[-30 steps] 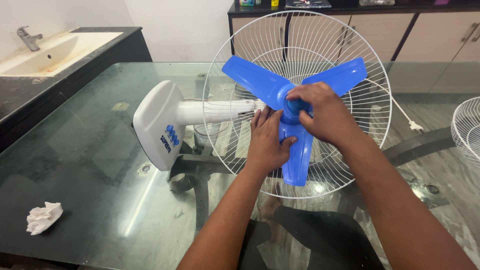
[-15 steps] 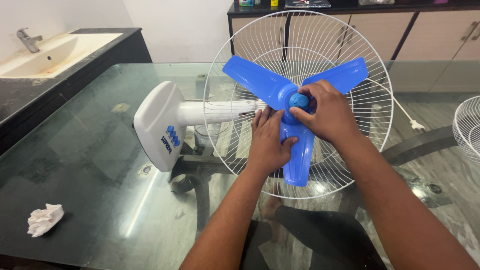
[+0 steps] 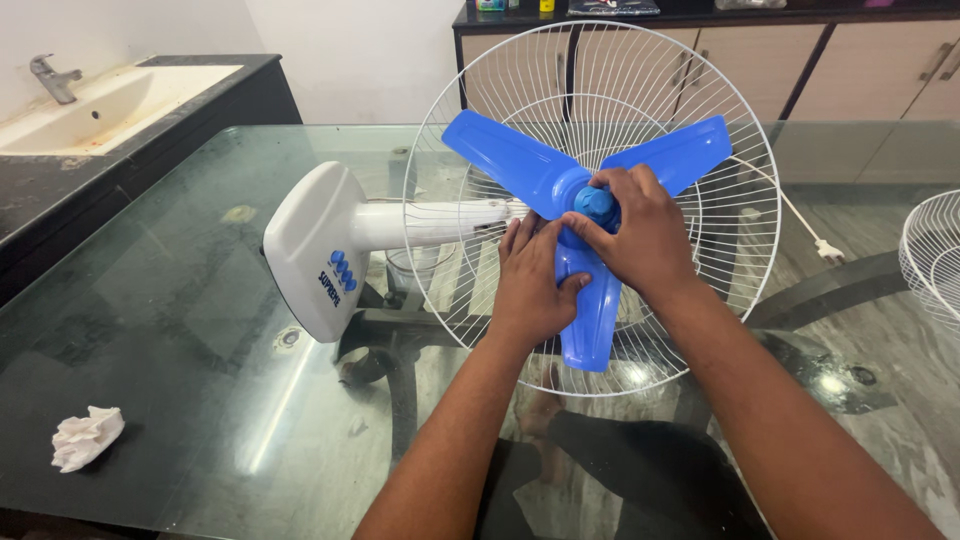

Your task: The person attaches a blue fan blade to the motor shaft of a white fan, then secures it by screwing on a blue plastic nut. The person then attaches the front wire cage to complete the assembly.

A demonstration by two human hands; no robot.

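Observation:
A white table fan lies on its side on the glass table (image 3: 180, 300). Its white base (image 3: 315, 250) has blue buttons and points left. The round white wire rear guard (image 3: 590, 70) stands upright around a blue three-bladed propeller (image 3: 505, 160). My right hand (image 3: 640, 235) pinches the blue hub cap (image 3: 595, 203) at the propeller's centre with thumb and fingers. My left hand (image 3: 530, 280) grips the lower blade (image 3: 592, 325) just below the hub, holding it still.
A crumpled white tissue (image 3: 87, 437) lies at the table's near left. A second white wire guard (image 3: 932, 260) sits at the right edge. The fan's cord and plug (image 3: 828, 252) trail right. A sink counter (image 3: 100, 100) stands left, cabinets behind.
My right hand has turned on the hub: a second ago it covered the cap, now the cap shows between thumb and fingers. My left hand stays on the lower blade.

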